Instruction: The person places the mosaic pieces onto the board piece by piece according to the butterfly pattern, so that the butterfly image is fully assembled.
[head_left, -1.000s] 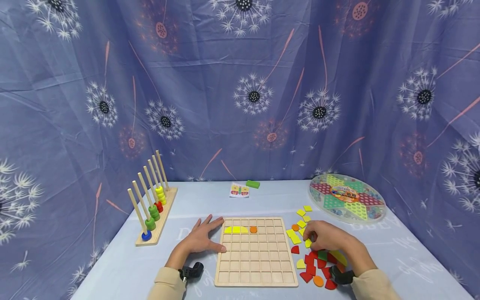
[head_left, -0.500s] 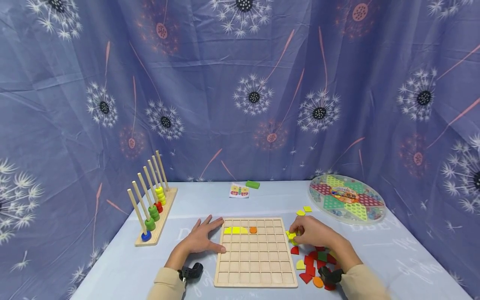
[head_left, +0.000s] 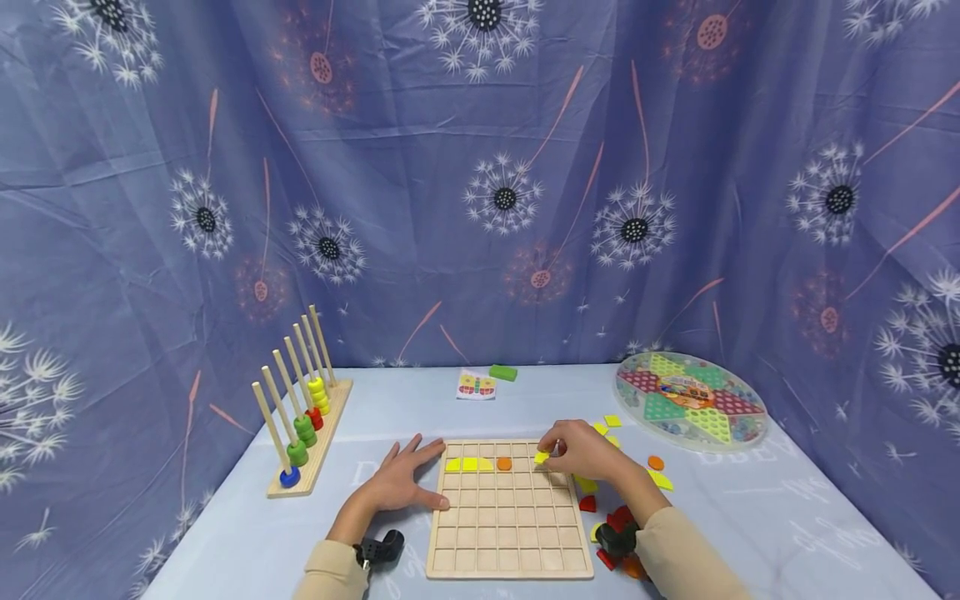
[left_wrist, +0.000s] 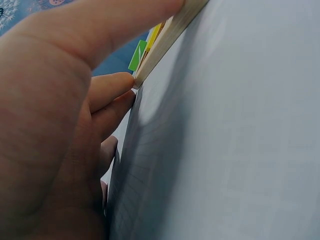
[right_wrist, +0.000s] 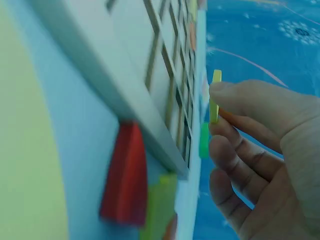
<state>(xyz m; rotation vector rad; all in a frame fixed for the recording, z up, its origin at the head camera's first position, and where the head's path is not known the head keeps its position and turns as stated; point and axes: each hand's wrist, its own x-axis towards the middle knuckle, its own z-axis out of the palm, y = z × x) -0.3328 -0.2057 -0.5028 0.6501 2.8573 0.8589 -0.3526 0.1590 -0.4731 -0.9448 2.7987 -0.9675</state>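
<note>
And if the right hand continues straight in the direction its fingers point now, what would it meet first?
Probably the pale wooden grid board: the right hand, pinching a flat yellow piece, points down and left over it. The gap's depth is unclear.

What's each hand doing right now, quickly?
Left hand: open, fingers spread, touching the left edge of the wooden board, holding nothing.
Right hand: closed, pinching a yellow piece over the board.

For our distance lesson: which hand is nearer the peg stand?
Left. The left hand is right of the peg stand; the right hand is farther right, over the grid board.
</note>
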